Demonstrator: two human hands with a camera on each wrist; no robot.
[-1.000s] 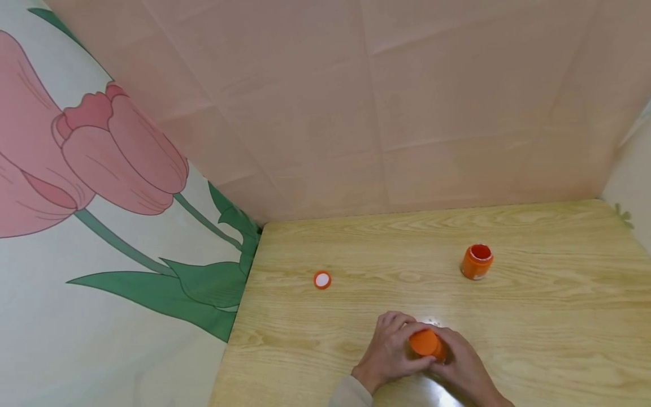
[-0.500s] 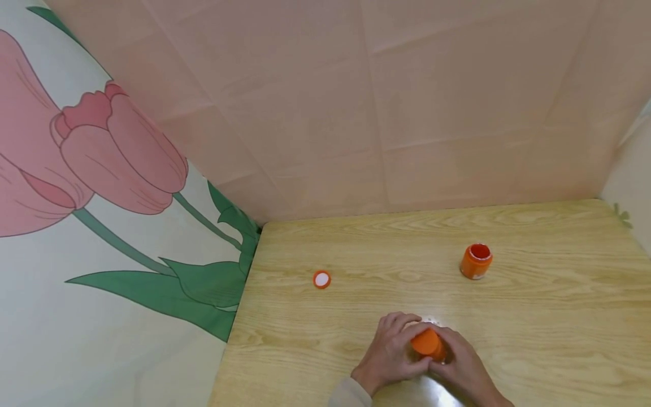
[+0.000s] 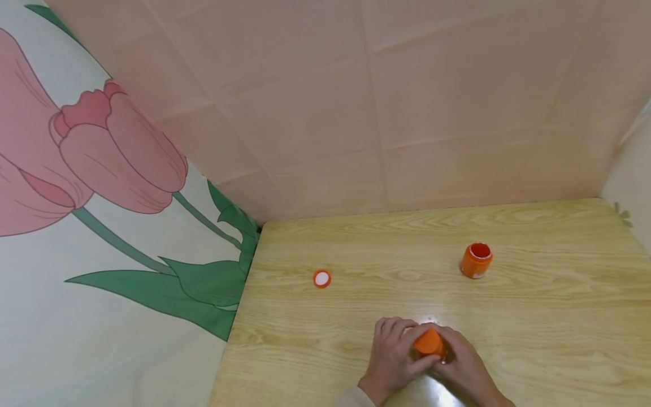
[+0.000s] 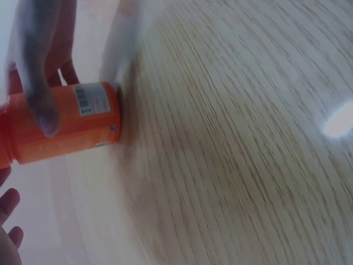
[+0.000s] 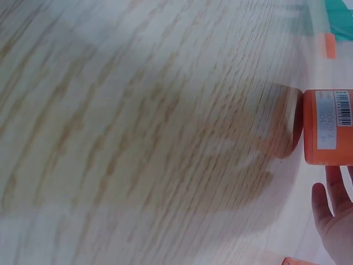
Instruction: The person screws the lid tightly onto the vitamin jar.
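- Jar: between both hands, lid uppermost, base at table.
- Left hand: arched, thumb and forefinger curled round lid.
- Right hand: fingers and thumb gripping jar's side.
- Open jar: beyond right hand.
- Loose cap: beyond left hand.

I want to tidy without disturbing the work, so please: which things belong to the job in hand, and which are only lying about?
In the job:
held orange jar
left fingers and right fingers, around it

Apparently just lying about:
open orange jar, untouched
loose orange lid, white inside facing up
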